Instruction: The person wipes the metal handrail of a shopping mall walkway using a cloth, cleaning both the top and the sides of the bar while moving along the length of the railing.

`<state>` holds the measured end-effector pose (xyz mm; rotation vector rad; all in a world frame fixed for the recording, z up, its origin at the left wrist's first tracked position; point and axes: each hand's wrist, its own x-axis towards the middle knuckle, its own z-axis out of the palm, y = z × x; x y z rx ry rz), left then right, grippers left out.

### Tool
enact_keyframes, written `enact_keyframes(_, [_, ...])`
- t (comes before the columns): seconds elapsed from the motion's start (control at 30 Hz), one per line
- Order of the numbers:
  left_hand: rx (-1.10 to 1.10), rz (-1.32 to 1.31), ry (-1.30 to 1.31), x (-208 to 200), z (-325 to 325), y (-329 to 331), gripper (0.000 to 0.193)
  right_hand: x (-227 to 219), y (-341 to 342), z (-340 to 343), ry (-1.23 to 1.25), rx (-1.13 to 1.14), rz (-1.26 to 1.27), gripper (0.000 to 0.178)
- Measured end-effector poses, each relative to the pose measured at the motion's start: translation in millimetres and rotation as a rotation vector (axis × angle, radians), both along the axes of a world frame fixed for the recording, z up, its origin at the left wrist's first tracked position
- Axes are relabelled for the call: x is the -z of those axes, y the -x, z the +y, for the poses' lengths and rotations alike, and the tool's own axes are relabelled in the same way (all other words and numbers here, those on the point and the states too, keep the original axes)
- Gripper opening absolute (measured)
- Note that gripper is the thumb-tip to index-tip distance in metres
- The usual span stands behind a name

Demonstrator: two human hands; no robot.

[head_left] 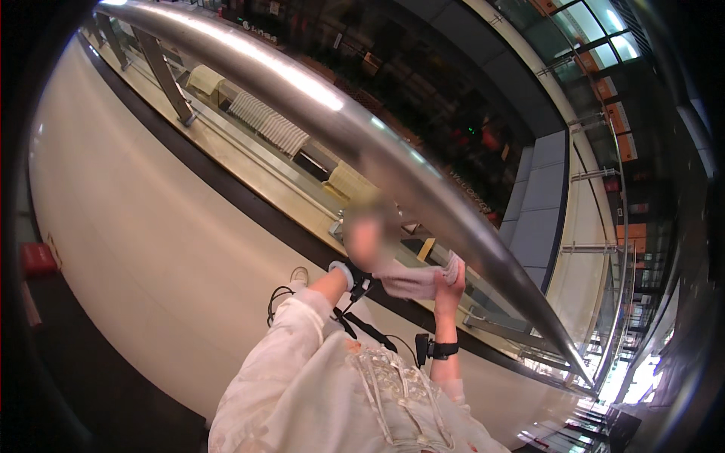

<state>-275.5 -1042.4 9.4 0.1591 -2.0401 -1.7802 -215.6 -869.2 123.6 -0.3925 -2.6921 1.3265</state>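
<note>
A pale pinkish-grey cloth [411, 281] stretches between my two hands, just below a thick polished metal handrail [445, 196]. At its right end my right hand [451, 285] is closed on the bunched fabric, next to the rail's underside. The cloth's other end runs up to my left hand [362, 240], which is blurred; its fingers cannot be made out, nor whether it grips the fabric. A black strap with a small device [434, 349] sits on my right wrist. Around my left wrist are a white band [343, 273] and a black device.
A metal post [162, 79] holds up the rail, with glass panels below it. Past the rail lies a dark lower area, and a curved balcony [563, 196] runs along the right. Glossy beige floor [151, 226] spreads to the left, where a red object [38, 260] stands.
</note>
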Motion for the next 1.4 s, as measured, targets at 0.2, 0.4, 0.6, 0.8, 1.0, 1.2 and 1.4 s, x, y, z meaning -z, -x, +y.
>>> enact_keyframes(0.2, [-0.017,-0.020,0.003,-44.0,-2.4,14.0,0.016,-18.9,-0.6,-5.5,0.245,0.112,-0.035,0.044])
enact_keyframes(0.4, [0.075,-0.005,0.299,-28.1,-0.8,27.0,0.021,42.6,2.8,50.4,0.295,0.107,0.052,0.036])
enact_keyframes(0.6, [0.196,-0.254,0.057,33.0,12.3,43.0,0.023,58.9,44.2,10.4,0.160,-0.201,0.065,0.034])
enact_keyframes(0.8, [0.174,-0.048,0.203,-29.0,-1.5,23.5,0.021,161.5,64.0,-2.9,0.845,-0.065,-0.274,0.025])
enact_keyframes(1.0, [0.304,0.071,0.546,-87.7,3.3,22.6,0.039,112.9,56.7,-17.8,1.107,-0.237,-0.211,0.027])
enact_keyframes(1.2, [0.480,0.237,0.275,-114.1,9.2,46.8,0.056,71.7,67.9,-27.9,1.435,-0.472,-0.394,0.022])
enact_keyframes(1.4, [0.570,0.155,0.313,-93.9,21.6,33.8,0.049,106.7,56.4,-36.5,1.171,-0.516,-0.274,0.026])
